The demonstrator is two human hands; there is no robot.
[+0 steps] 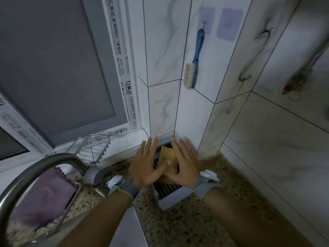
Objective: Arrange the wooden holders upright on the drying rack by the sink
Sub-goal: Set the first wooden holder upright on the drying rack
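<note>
So the wooden holders [167, 162] are pale yellowish blocks sitting on the grey slatted drying rack [167, 190], toward its far end by the tiled corner, mostly hidden behind hands.

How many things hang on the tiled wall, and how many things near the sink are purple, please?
Hanging on the wall:
Scrub brush: 1
Metal tongs: 1
Purple near the sink:
Cloth: 1
Total: 3

Marbled wall tiles [277, 148], window [53, 68], speckled counter [187, 229]
</note>
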